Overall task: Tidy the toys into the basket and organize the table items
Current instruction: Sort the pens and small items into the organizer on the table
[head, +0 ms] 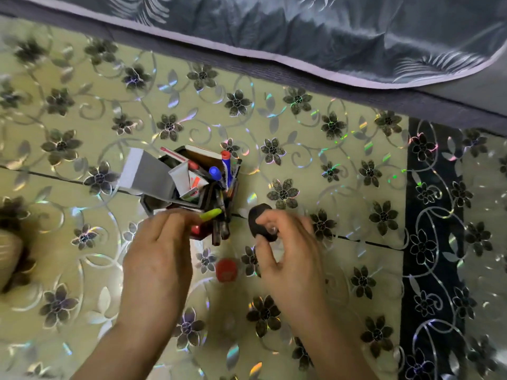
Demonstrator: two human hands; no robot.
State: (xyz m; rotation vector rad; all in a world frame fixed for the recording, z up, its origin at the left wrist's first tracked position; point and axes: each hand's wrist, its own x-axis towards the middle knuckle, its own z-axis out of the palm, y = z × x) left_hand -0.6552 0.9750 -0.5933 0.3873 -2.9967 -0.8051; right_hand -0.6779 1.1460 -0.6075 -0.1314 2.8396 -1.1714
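Observation:
A dark desk organizer (192, 187) stands mid-table, stuffed with pens, markers, a white tube and small boxes. My left hand (159, 259) reaches to its near edge and pinches a yellow-green highlighter (211, 214) among the pens. To the right, my right hand (290, 259) holds a small black rounded object (258, 218) between thumb and fingers, just above the table. A red round cap (226, 270) lies on the table between my two hands.
The table wears a yellow-green cloth with shiny flower patterns (329, 149). A dark patterned strip (430, 242) runs along its right side. A grey leaf-print bed cover (329, 37) lies beyond the far edge. A blurred brown shape (11, 250) sits at the left edge.

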